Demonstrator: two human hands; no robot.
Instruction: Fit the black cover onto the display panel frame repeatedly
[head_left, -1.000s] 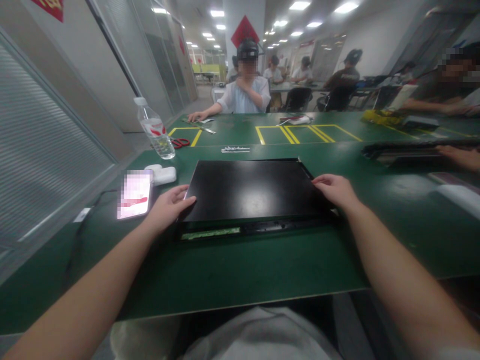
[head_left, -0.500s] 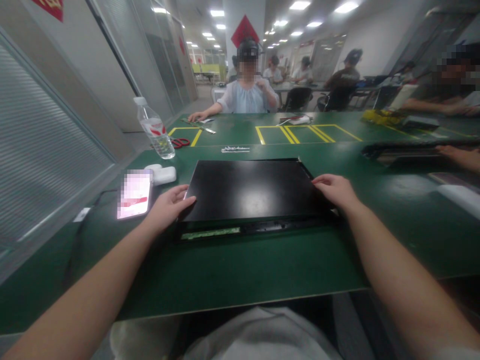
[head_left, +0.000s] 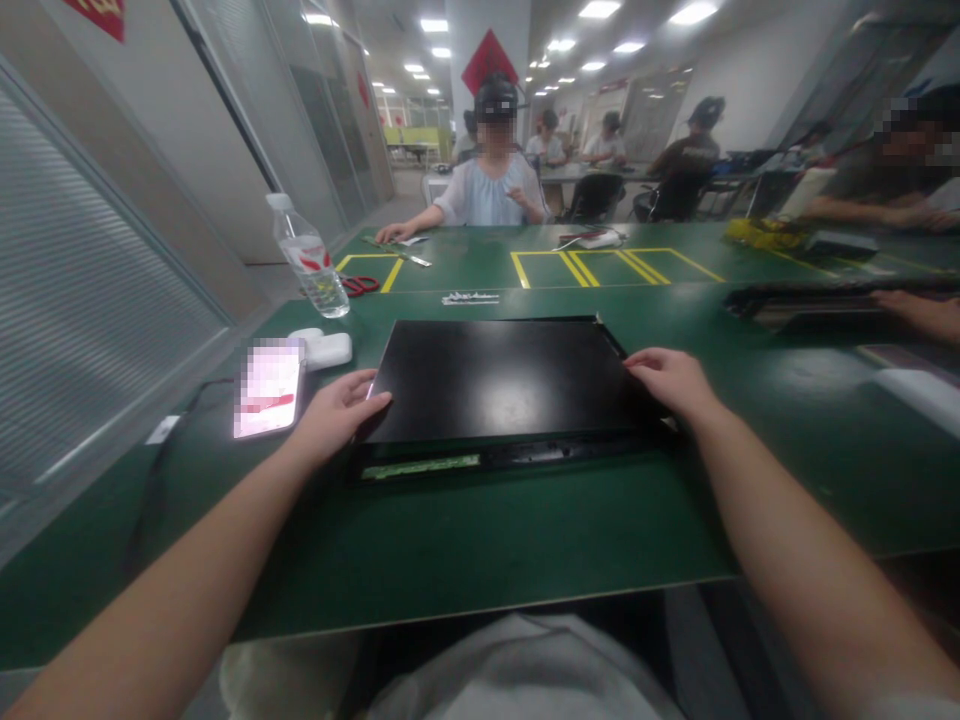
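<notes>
A black display panel [head_left: 495,380] lies face up over a slightly larger black frame on the green table. Along the near side, a strip of the frame [head_left: 555,453] shows, and a long green circuit board [head_left: 420,466] sits at its left part. My left hand [head_left: 349,405] grips the panel's left edge, thumb on top and fingers at the side. At the right edge, my right hand [head_left: 667,380] pinches the panel between thumb and fingers. The undersides of both grips are hidden.
To the left are a lit phone [head_left: 270,390], a white earbud case [head_left: 328,350] and a water bottle [head_left: 311,260]; red-handled scissors [head_left: 364,286] lie behind. Small white pieces [head_left: 470,298] lie beyond the panel. A person [head_left: 491,190] sits opposite; another person's hand [head_left: 919,312] is at right.
My hands and the panel stay practically in place. The person opposite has lowered a raised hand to chest height.
</notes>
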